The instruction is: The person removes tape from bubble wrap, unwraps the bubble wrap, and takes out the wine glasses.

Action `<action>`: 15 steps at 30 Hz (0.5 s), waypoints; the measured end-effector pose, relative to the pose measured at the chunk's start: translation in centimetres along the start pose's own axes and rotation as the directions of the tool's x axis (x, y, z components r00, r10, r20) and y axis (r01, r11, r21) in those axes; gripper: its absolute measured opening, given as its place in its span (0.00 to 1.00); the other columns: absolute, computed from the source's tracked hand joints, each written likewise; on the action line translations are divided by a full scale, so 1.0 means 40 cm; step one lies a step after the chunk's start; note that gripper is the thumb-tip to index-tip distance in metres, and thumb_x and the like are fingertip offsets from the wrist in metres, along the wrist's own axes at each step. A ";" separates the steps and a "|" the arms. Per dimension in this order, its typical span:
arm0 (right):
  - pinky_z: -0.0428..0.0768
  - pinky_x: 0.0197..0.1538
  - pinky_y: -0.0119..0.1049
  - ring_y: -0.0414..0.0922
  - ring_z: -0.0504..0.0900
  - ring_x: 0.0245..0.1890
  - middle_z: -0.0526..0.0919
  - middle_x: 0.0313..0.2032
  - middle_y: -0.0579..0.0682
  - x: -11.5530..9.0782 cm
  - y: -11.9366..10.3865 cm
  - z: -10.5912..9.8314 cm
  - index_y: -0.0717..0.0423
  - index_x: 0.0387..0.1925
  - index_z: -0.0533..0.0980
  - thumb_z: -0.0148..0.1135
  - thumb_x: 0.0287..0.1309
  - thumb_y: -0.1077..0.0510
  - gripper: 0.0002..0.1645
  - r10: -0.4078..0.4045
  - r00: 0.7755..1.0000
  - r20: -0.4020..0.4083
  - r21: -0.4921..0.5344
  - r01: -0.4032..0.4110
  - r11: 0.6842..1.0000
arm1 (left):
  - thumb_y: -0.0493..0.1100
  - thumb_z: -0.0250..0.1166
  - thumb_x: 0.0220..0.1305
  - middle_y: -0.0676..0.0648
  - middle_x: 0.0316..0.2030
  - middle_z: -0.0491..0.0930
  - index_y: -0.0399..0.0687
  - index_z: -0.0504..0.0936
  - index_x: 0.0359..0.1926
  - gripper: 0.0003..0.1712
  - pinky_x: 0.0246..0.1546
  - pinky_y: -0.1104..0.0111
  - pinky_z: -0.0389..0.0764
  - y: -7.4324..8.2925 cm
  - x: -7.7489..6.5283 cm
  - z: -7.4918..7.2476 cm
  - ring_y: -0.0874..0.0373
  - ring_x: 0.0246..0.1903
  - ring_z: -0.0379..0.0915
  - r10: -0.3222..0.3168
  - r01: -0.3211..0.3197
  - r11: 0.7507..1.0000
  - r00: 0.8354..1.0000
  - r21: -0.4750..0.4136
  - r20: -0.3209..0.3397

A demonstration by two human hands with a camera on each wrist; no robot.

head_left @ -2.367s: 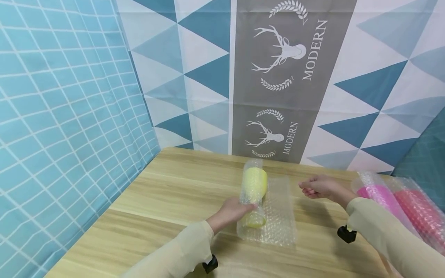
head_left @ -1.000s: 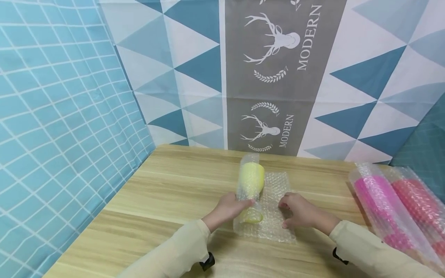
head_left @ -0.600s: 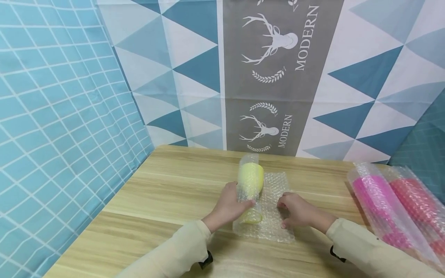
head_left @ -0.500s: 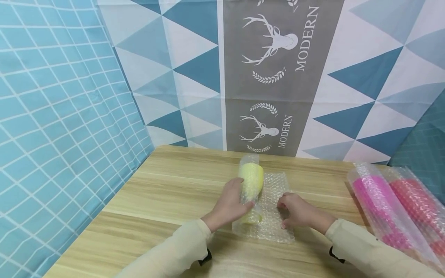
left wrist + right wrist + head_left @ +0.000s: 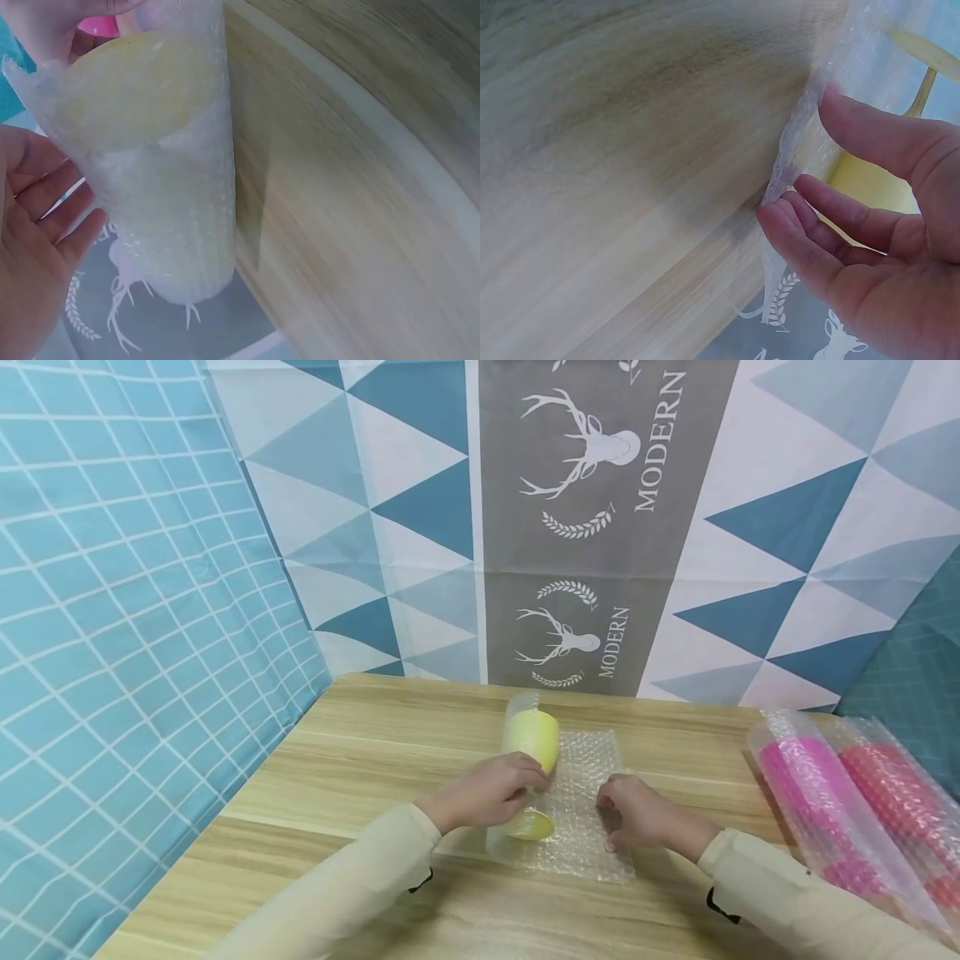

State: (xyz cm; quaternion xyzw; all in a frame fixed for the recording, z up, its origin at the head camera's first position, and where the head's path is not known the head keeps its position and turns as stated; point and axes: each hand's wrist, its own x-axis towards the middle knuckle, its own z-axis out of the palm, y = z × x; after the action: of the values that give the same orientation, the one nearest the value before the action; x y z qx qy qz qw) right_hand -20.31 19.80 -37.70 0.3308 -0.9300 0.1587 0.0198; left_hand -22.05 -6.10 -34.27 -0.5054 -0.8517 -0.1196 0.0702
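Observation:
A yellow goblet (image 5: 536, 733) lies on its side on a sheet of bubble wrap (image 5: 587, 777), its left part under a turned-over layer. My left hand (image 5: 491, 789) arches over the goblet's stem, fingers bent loosely and resting at the wrapped goblet; the stem is mostly hidden there. In the left wrist view its fingers are spread beside the wrap. My right hand (image 5: 641, 810) touches the free right edge of the sheet, pressing it with thumb and fingertips set apart. The right wrist view shows the goblet's thin stem and round foot (image 5: 926, 52) beyond that hand.
At the right end of the wooden table (image 5: 390, 760) lie a pink item (image 5: 806, 785) and a red item (image 5: 896, 785), both rolled in bubble wrap. A patterned cloth (image 5: 570, 527) hangs behind the table, and a blue checked cloth (image 5: 150, 610) hangs on the left.
My right hand came in from the right onto the sheet's edge and has stayed there. My left hand let go of the goblet's stem and moved over its top; the goblet shifted slightly left.

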 end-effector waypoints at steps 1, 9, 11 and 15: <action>0.80 0.35 0.35 0.43 0.77 0.31 0.80 0.30 0.51 0.000 -0.001 -0.001 0.64 0.31 0.79 0.82 0.25 0.59 0.27 0.001 1.000 0.001 0.001 -0.001 1.000 | 0.33 0.54 0.62 0.48 0.49 0.83 0.42 0.83 0.48 0.16 0.61 0.68 0.75 -0.002 -0.005 -0.003 0.57 0.55 0.76 -0.014 0.014 1.000 1.000 -0.003 0.002; 0.80 0.36 0.35 0.43 0.77 0.32 0.80 0.30 0.51 0.000 -0.002 -0.001 0.64 0.31 0.78 0.82 0.24 0.60 0.27 0.004 1.000 0.001 0.004 -0.004 1.000 | 0.48 0.57 0.66 0.46 0.49 0.82 0.42 0.82 0.47 0.17 0.61 0.61 0.76 -0.025 -0.070 -0.030 0.53 0.54 0.76 -0.099 0.100 0.995 0.994 0.021 -0.041; 0.80 0.36 0.35 0.43 0.77 0.32 0.80 0.30 0.51 0.001 -0.001 -0.001 0.64 0.31 0.79 0.82 0.24 0.59 0.27 0.006 1.000 0.000 0.003 -0.006 1.000 | 0.49 0.59 0.64 0.46 0.48 0.82 0.42 0.82 0.46 0.17 0.58 0.61 0.77 -0.034 -0.090 -0.036 0.53 0.53 0.77 -0.105 0.108 0.993 0.993 0.052 -0.056; 0.80 0.36 0.35 0.42 0.77 0.32 0.80 0.30 0.51 0.001 0.000 -0.001 0.63 0.32 0.79 0.83 0.24 0.59 0.27 0.012 1.000 0.001 0.006 -0.012 1.000 | 0.51 0.64 0.59 0.45 0.46 0.83 0.41 0.82 0.45 0.20 0.55 0.61 0.79 -0.054 -0.133 -0.047 0.52 0.50 0.77 -0.132 0.142 0.979 0.989 0.149 -0.073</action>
State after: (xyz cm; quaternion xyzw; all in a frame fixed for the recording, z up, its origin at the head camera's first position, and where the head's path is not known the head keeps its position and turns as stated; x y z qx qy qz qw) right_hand -20.33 19.77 -37.64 0.3256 -0.9315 0.1614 0.0173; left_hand -21.41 -12.10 -34.02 -0.4347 -0.8885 -0.0738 0.1272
